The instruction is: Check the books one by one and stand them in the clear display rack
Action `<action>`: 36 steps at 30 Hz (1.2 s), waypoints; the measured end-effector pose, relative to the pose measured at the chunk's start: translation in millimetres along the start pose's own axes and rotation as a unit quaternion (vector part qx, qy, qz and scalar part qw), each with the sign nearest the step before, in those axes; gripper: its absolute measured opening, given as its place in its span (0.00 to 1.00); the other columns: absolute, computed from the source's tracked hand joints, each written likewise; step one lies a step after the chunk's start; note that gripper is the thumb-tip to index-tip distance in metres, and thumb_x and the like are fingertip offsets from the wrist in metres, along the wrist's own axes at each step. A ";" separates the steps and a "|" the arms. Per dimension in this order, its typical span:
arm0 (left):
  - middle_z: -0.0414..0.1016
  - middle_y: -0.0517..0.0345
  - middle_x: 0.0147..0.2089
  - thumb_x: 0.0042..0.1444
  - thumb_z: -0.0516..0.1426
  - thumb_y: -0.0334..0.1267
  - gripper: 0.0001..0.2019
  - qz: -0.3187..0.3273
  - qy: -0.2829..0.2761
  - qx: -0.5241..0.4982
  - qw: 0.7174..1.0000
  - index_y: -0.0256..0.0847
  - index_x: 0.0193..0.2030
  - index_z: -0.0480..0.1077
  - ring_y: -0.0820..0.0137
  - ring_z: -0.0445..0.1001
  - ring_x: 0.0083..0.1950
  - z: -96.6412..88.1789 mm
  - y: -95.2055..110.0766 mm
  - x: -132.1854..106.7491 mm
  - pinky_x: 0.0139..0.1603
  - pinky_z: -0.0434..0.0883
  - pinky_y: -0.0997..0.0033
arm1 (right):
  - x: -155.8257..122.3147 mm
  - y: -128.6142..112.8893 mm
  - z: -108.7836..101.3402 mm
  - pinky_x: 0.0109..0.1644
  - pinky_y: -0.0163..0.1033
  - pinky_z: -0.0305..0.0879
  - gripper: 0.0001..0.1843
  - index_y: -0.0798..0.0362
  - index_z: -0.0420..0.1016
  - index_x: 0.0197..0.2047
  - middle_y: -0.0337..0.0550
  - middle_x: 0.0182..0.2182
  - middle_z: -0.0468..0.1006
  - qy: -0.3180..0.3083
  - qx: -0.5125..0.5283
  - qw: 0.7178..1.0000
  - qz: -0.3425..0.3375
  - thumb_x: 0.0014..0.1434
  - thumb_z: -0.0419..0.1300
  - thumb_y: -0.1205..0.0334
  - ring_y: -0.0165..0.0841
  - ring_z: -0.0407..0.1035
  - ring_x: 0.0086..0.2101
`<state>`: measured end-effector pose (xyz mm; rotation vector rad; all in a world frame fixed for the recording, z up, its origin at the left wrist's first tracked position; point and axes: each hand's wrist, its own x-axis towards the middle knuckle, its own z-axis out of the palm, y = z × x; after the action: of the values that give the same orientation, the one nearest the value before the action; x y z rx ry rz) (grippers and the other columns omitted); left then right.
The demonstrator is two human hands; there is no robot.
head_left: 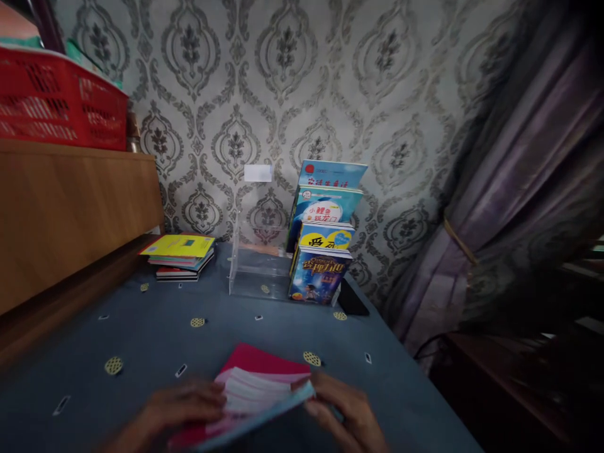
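At the near edge of the view a book (257, 391) with white pages shows, a light-blue strip along its near side. A pinkish-red cover (264, 360) sticks out beyond and to the left of the pages; I cannot tell whether it belongs to the same book. My right hand (346, 409) grips the book's right corner, thumb below and fingers above. My left hand (186, 406), blurred by motion, has its fingers at the left edge of the pages, its thumb hidden. Farther back, a clear acrylic rack (257, 286) holds several upright books (317, 277) on its right side.
A stack of books (182, 248), yellow on top, lies at the back left. A black flat object (352, 299) rests right of the rack. The wooden cabinet (75, 214) bears a red basket (61, 97). A purple curtain (491, 207) hangs at right; blue patterned cloth (155, 333) covers the table.
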<state>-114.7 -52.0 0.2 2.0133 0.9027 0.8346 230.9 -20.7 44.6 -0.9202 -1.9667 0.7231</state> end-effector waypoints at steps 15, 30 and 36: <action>0.69 0.45 0.65 0.58 0.61 0.56 0.29 -0.078 0.059 -0.234 0.967 0.43 0.61 0.65 0.55 0.70 0.63 21.0 -11.1 119.7 0.63 0.69 0.52 | 60.9 23.2 -3.6 0.22 0.37 0.69 0.28 0.53 0.78 0.31 0.41 0.21 0.74 0.132 0.142 0.969 0.154 0.55 0.61 0.33 0.31 0.66 0.19; 0.80 0.45 0.46 0.53 0.63 0.48 0.24 -0.057 0.069 -0.139 0.986 0.38 0.52 0.69 0.58 0.80 0.39 -79.0 27.1 212.4 0.24 0.76 0.71 | 201.3 15.8 -67.4 0.29 0.41 0.79 0.20 0.53 0.75 0.44 0.45 0.33 0.82 0.001 0.116 0.993 0.032 0.54 0.66 0.49 0.37 0.77 0.31; 0.78 0.47 0.46 0.50 0.64 0.43 0.23 0.111 0.193 -0.026 0.975 0.33 0.51 0.72 0.57 0.78 0.44 -159.9 90.0 286.8 0.34 0.79 0.64 | 296.8 -44.2 -125.3 0.41 0.53 0.80 0.17 0.52 0.72 0.46 0.44 0.38 0.81 0.088 -0.025 0.986 -0.139 0.58 0.65 0.52 0.39 0.76 0.36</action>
<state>-58.9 197.5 225.0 1.9639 0.8599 1.3952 207.9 213.3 269.2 -0.6943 -1.9122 0.4197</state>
